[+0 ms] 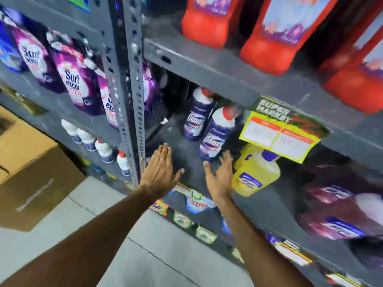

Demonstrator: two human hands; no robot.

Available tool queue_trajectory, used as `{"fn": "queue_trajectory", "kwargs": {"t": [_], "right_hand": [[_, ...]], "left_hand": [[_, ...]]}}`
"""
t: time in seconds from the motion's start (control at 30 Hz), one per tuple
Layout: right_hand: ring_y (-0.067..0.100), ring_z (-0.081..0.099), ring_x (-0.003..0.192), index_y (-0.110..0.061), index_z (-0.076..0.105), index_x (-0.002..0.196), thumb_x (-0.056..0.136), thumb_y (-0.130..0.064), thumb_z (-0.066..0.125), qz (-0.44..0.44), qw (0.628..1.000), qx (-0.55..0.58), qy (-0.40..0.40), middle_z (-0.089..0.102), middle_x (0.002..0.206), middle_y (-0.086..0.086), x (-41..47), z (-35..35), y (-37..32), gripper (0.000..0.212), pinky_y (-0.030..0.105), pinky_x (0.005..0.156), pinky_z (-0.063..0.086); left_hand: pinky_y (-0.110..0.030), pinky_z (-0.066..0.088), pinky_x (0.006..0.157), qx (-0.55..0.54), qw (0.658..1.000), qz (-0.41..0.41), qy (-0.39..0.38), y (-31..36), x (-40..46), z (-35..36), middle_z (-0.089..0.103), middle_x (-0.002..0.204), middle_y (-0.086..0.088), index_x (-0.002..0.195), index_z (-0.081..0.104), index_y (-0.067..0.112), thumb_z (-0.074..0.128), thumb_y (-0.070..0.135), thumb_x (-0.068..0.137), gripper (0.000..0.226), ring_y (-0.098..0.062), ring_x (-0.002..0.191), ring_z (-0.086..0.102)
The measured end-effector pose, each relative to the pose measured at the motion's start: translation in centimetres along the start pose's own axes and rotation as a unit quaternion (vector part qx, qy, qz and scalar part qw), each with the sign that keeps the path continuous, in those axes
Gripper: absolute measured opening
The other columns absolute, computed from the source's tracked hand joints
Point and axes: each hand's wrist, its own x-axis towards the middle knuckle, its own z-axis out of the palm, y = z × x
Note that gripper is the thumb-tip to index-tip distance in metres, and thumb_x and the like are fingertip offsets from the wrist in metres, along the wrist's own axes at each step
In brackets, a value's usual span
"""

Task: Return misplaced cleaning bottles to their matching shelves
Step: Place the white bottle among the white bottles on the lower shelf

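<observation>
Both hands empty, fingers spread: left hand (160,169) at the shelf's front edge by the upright, right hand (220,175) just short of the front Domex bottle (215,134). Looks like a reach step. Next: wrap its body, avoid nudging the yellow bottle (256,170) alongside.

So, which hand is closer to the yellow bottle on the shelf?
The right hand. It is open just left of the yellow bottle, almost touching it. The left hand is farther left, near the shelf post.
</observation>
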Motion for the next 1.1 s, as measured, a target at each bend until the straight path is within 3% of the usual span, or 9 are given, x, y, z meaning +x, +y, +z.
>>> {"fn": "queue_trajectory", "kwargs": {"t": [0.1,0.2,0.3,0.47,0.63,0.77,0.93,1.1], "right_hand": [[0.031,0.06,0.138,0.003,0.042,0.155,0.09,-0.008,0.083,0.001,1.0,0.006,-0.002,0.061,0.15,0.021,2.8,1.4,1.2,0.077,0.037,0.116,0.045],[0.027,0.068,0.124,-0.003,0.054,0.144,0.087,-0.012,0.086,-0.008,1.0,-0.002,-0.004,0.07,0.138,0.016,4.3,1.8,2.1,0.066,0.026,0.102,0.048],[0.03,0.071,0.118,-0.004,0.06,0.135,0.086,-0.014,0.087,-0.022,1.0,0.0,0.001,0.074,0.129,0.015,5.1,2.0,3.1,0.057,0.046,0.103,0.055],[0.016,0.078,0.104,-0.03,0.064,0.122,0.074,-0.039,0.088,-0.043,0.999,0.015,-0.028,0.08,0.116,-0.004,3.7,3.3,3.3,0.054,0.047,0.094,0.062],[0.014,0.08,0.103,-0.035,0.064,0.118,0.069,-0.037,0.094,-0.038,0.994,0.058,-0.088,0.082,0.114,-0.007,3.9,6.6,1.6,0.057,0.053,0.095,0.064],[0.005,0.079,0.101,-0.057,0.061,0.109,0.069,-0.039,0.093,-0.057,0.993,0.057,-0.09,0.079,0.107,-0.029,4.4,8.0,0.8,0.054,0.049,0.095,0.065],[0.008,0.079,0.104,-0.042,0.063,0.117,0.072,-0.039,0.094,-0.046,0.993,0.061,-0.09,0.081,0.116,-0.012,4.4,8.1,0.8,0.055,0.05,0.096,0.064],[0.01,0.079,0.108,-0.034,0.061,0.125,0.073,-0.042,0.094,-0.04,0.994,0.059,-0.086,0.079,0.122,-0.008,4.4,8.2,1.0,0.062,0.05,0.098,0.064]], "left_hand": [[-0.046,0.01,0.132,0.013,0.999,-0.044,-0.022,-1.3,1.1,1.5,0.009,0.173,-0.03,0.162,0.009,-0.008,0.04,0.061,0.105,0.095,-0.042,0.161,0.015],[-0.046,0.012,0.131,0.035,0.998,-0.056,-0.023,-1.7,1.1,1.7,0.003,0.174,-0.026,0.163,0.005,-0.006,0.033,0.071,0.102,0.102,-0.039,0.162,0.013],[-0.045,0.006,0.133,0.062,0.996,-0.057,-0.027,-1.7,1.1,1.8,-0.004,0.174,-0.025,0.163,-0.001,-0.005,0.021,0.075,0.102,0.104,-0.035,0.164,0.003],[-0.047,0.006,0.133,0.074,0.995,-0.051,-0.036,-1.6,0.9,1.8,-0.007,0.174,-0.027,0.163,-0.005,-0.005,0.01,0.077,0.1,0.104,-0.035,0.164,-0.002],[-0.045,0.002,0.133,0.084,0.995,-0.042,-0.017,-1.9,0.9,1.9,-0.003,0.174,-0.026,0.163,-0.004,-0.004,-0.006,0.079,0.096,0.107,-0.035,0.164,0.002],[-0.043,-0.002,0.13,0.083,0.996,-0.039,-0.012,-2.1,0.9,2.0,-0.001,0.174,-0.026,0.163,-0.004,-0.003,-0.015,0.081,0.091,0.112,-0.034,0.164,0.003],[-0.042,-0.005,0.128,0.09,0.995,-0.044,-0.009,-2.0,0.9,2.2,-0.003,0.174,-0.025,0.163,-0.007,-0.001,-0.009,0.081,0.094,0.108,-0.033,0.164,0.0],[-0.041,-0.008,0.126,0.097,0.994,-0.044,-0.004,-2.1,0.9,2.4,-0.003,0.174,-0.024,0.163,-0.006,-0.001,-0.008,0.081,0.094,0.108,-0.033,0.164,0.0]]}}
